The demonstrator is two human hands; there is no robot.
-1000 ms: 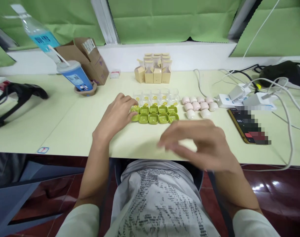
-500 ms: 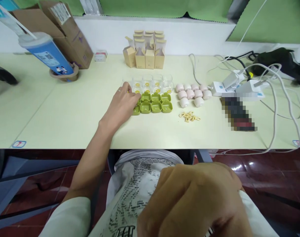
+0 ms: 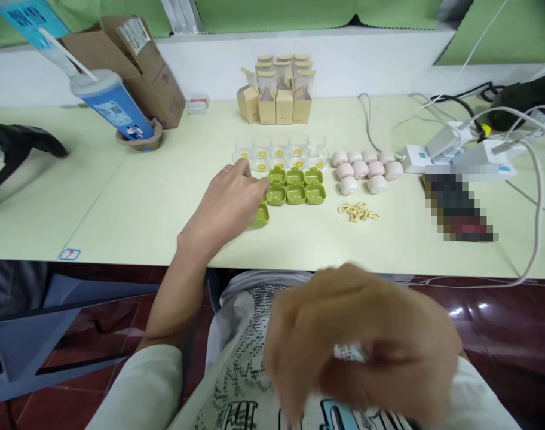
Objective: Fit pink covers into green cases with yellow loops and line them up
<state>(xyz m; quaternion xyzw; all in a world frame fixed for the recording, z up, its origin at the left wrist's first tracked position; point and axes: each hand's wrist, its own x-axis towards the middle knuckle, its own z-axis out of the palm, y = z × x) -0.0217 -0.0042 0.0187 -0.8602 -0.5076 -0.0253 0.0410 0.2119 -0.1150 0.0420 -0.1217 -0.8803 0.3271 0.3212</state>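
My left hand is over the left end of rows of small green square cups, its fingers curled down and closed. It appears to hold a green cup that shows partly from under the palm, in front of the rows; the fingertips are hidden. My right hand is raised close to the camera above my lap, smeared by motion. Behind the green cups stand clear cups with yellow marks. Pinkish-white rounded pieces and a small pile of yellow loops lie to their right.
Small open cardboard boxes stand by the wall. A large carton and a blue tub are at the left. A power strip with white cables and a blurred-out object are on the right. A black object sits far left.
The view has shifted, so the table items appear further right. A green cup now shows under my left palm, in front of the rows. My right hand has changed its pose, with its fingers blurred.
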